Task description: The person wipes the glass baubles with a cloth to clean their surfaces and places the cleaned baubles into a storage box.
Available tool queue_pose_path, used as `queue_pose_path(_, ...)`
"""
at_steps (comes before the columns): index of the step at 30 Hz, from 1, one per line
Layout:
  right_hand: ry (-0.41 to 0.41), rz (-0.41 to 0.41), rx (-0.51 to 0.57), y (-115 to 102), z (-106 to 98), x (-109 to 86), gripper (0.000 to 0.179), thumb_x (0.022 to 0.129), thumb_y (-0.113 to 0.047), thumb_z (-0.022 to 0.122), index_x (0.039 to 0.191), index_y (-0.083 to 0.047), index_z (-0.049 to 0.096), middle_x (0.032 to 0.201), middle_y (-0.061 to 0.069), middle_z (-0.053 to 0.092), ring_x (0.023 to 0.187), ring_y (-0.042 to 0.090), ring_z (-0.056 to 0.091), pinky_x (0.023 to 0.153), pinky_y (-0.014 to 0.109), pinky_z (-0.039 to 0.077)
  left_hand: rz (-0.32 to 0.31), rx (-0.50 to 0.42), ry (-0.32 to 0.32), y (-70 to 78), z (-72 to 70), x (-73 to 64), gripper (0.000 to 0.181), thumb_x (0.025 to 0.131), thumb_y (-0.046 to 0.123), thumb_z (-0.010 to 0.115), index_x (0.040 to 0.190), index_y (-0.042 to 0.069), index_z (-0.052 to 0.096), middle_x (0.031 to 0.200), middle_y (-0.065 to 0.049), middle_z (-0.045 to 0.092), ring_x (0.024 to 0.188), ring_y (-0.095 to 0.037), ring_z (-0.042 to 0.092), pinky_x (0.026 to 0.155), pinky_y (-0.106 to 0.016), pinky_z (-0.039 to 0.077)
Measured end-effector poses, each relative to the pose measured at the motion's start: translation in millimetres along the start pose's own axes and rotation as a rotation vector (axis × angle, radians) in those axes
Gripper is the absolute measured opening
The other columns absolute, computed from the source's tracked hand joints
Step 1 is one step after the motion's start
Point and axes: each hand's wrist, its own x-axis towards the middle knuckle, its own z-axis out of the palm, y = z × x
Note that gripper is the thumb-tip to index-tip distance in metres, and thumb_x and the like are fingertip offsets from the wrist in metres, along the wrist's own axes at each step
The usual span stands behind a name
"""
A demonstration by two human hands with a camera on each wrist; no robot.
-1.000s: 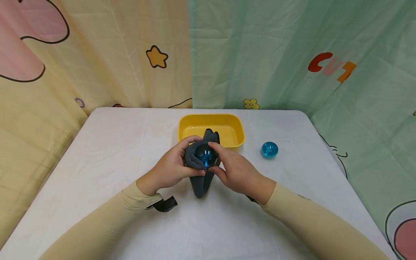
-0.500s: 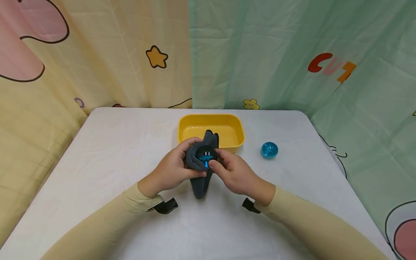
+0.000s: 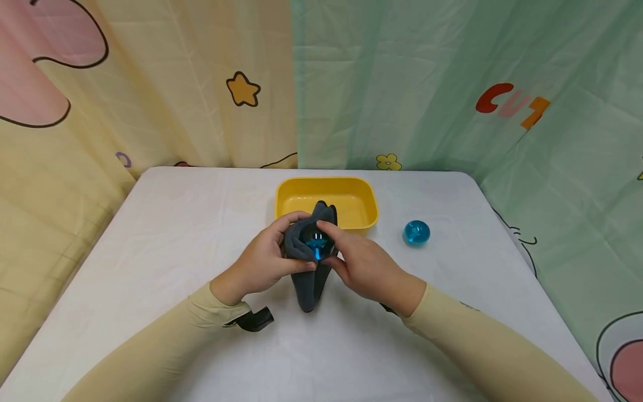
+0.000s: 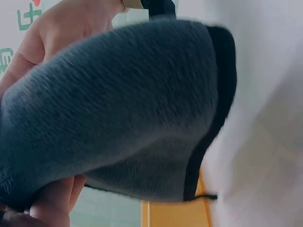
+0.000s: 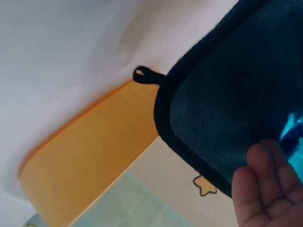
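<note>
A dark grey cloth (image 3: 306, 290) with a black edge is held up over the table, wrapped part way round a clear blue ball (image 3: 317, 245). My left hand (image 3: 256, 259) grips the cloth from the left, fingers behind it and thumb in front. From the right, my right hand (image 3: 369, 265) holds the ball, forefinger at its top and thumb at its lower edge. In the left wrist view the folded cloth (image 4: 118, 99) covers much of the left hand. The right wrist view shows a hanging loop on the cloth (image 5: 213, 109) and part of the ball (image 5: 297, 153).
Just behind the hands stands a yellow plastic basin (image 3: 354, 206), partly overlapped by the cloth. A second clear blue ball (image 3: 416, 233) rests on the white tablecloth (image 3: 201, 201) to its right. Printed curtains (image 3: 377, 84) hang behind the table.
My right forefinger and thumb slid together at the ball's right side, then spread again to its top and lower edge. The left hand and cloth have barely moved.
</note>
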Motion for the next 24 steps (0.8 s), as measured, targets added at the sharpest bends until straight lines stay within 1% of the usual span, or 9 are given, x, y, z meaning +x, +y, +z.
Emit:
queue_pose_path(2, -0.004, 0.018, 0.047, 0.7, 0.6, 0.1, 0.072, 0.100, -0.023, 0.073, 0.159, -0.008, 0.033, 0.134, 0.011, 0.070, 0.107, 0.022, 0.072, 0.097, 0.037, 0.062, 0.002, 0.006, -0.002, -0.6, -0.2, -0.6, 0.079, 0.085, -0.005, 0.083, 0.152, 0.010, 0.044, 0.142, -0.020, 0.062, 0.120, -0.036, 0.069, 0.095, -0.032, 0.063)
queue_pose_path(4, -0.016, 0.064, 0.140, 1.1, 1.1, 0.1, 0.070, 0.101, -0.025, 0.071, 0.158, -0.006, 0.034, 0.119, 0.008, 0.074, 0.093, 0.018, 0.070, 0.086, 0.031, 0.064, 0.008, 0.015, -0.003, -1.2, 0.0, -1.3, 0.079, 0.085, -0.006, 0.084, 0.152, 0.010, 0.045, 0.142, -0.020, 0.062, 0.120, -0.036, 0.069, 0.095, -0.032, 0.063)
queue_pose_path(8, -0.021, 0.170, 0.371, 1.1, 2.7, -0.4, 0.059, 0.105, -0.025, 0.067, 0.153, -0.002, 0.041, 0.087, 0.003, 0.071, 0.073, 0.014, 0.059, 0.064, 0.025, 0.054, 0.015, 0.024, -0.003, -2.3, 1.3, -2.0, 0.080, 0.083, -0.004, 0.085, 0.151, 0.011, 0.045, 0.143, -0.017, 0.062, 0.121, -0.033, 0.068, 0.095, -0.031, 0.063)
queue_pose_path(9, -0.017, 0.181, 0.412, 0.9, 3.1, -0.7, 0.056, 0.106, -0.025, 0.065, 0.151, 0.000, 0.043, 0.087, 0.003, 0.070, 0.073, 0.014, 0.057, 0.065, 0.025, 0.054, 0.015, 0.025, -0.002, -2.7, 1.7, -2.1, 0.080, 0.083, -0.004, 0.086, 0.151, 0.011, 0.046, 0.142, -0.017, 0.062, 0.122, -0.032, 0.068, 0.096, -0.031, 0.063)
queue_pose_path(11, -0.007, 0.176, 0.449, 0.3, 4.2, -1.1, 0.053, 0.107, -0.023, 0.063, 0.152, -0.001, 0.045, 0.098, 0.004, 0.074, 0.079, 0.014, 0.060, 0.071, 0.024, 0.057, 0.015, 0.030, 0.005, -3.5, 2.2, -2.1, 0.081, 0.082, -0.003, 0.087, 0.151, 0.012, 0.046, 0.142, -0.016, 0.062, 0.121, -0.031, 0.068, 0.096, -0.031, 0.063)
queue_pose_path(15, -0.003, 0.093, 0.357, 0.3, 6.3, -2.5, 0.067, 0.107, -0.023, 0.064, 0.161, -0.003, 0.031, 0.131, 0.009, 0.070, 0.099, 0.014, 0.067, 0.091, 0.031, 0.062, 0.013, 0.051, 0.031, -4.2, 1.5, -1.8, 0.082, 0.083, -0.002, 0.087, 0.152, 0.014, 0.046, 0.143, -0.015, 0.061, 0.120, -0.030, 0.068, 0.095, -0.031, 0.063)
queue_pose_path(18, -0.001, 0.030, 0.248, 0.1, 5.5, -2.4, 0.077, 0.104, -0.020, 0.068, 0.164, -0.006, 0.020, 0.141, 0.013, 0.065, 0.109, 0.019, 0.070, 0.099, 0.036, 0.062, 0.015, 0.053, 0.043, -3.8, -0.3, -1.0, 0.082, 0.083, -0.002, 0.087, 0.153, 0.013, 0.045, 0.144, -0.016, 0.060, 0.121, -0.031, 0.068, 0.096, -0.032, 0.063)
queue_pose_path(20, 0.008, 0.010, 0.178, -0.4, 3.9, -1.6, 0.077, 0.103, -0.018, 0.070, 0.162, -0.008, 0.022, 0.144, 0.014, 0.063, 0.113, 0.022, 0.071, 0.101, 0.039, 0.061, 0.016, 0.041, 0.039, -3.3, -1.3, -0.8, 0.083, 0.083, -0.003, 0.086, 0.153, 0.013, 0.044, 0.146, -0.016, 0.059, 0.122, -0.032, 0.067, 0.096, -0.033, 0.062)
queue_pose_path(24, 0.048, -0.001, 0.023, -0.6, -0.1, 0.4, 0.072, 0.100, -0.024, 0.074, 0.159, -0.010, 0.035, 0.140, 0.011, 0.067, 0.115, 0.024, 0.070, 0.103, 0.041, 0.060, 0.014, 0.025, 0.026, -2.2, -2.0, -0.4, 0.083, 0.083, -0.003, 0.086, 0.153, 0.012, 0.044, 0.146, -0.016, 0.059, 0.124, -0.032, 0.066, 0.097, -0.033, 0.062)
